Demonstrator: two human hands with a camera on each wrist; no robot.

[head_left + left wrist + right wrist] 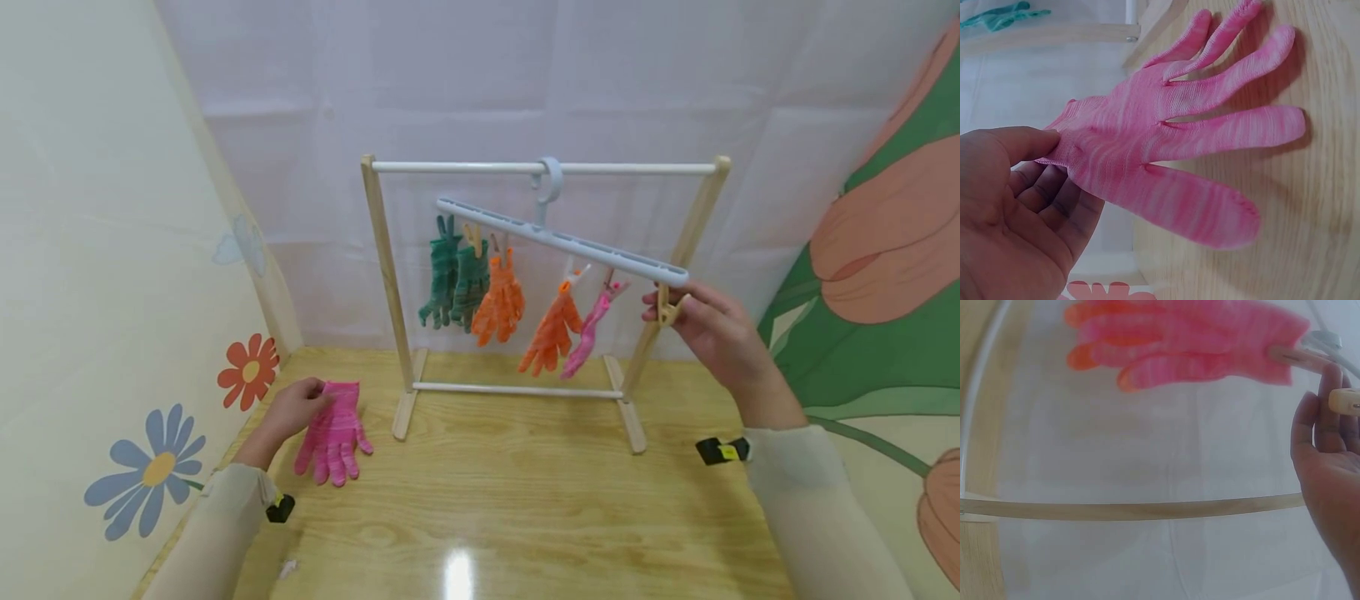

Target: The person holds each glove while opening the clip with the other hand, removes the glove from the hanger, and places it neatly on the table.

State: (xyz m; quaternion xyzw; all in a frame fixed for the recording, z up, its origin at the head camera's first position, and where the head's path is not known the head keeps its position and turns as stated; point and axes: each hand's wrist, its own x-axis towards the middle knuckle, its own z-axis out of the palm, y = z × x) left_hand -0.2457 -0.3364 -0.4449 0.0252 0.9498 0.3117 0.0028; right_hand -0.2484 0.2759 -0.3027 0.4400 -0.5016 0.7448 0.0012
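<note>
The pink glove (343, 429) is at the left part of the desk, outside the rack, with its cuff up and its fingers pointing down; whether the fingertips touch the wood, I cannot tell. The desk (525, 500) is of light wood grain and carries everything. On it stands the rack (387, 275), with wooden side posts and two white bars, one high and one low. From the upper bar hangs the pale hanger (600, 249) by its hook; it is tilted, the left end high and the right end low. The left grip (296, 408) is pinching the glove's cuff between thumb and fingers. The right grip (720, 333) is at the low end of the hanger, with thumb and fingers closed around a beige clip. Along the hanger, from left to right, hang two green gloves (471, 283), two orange gloves (498, 300) and a second pink glove (588, 337), all with fingers downward. The smallest is the beige clip (663, 304), which hangs below the hanger's right end.
</note>
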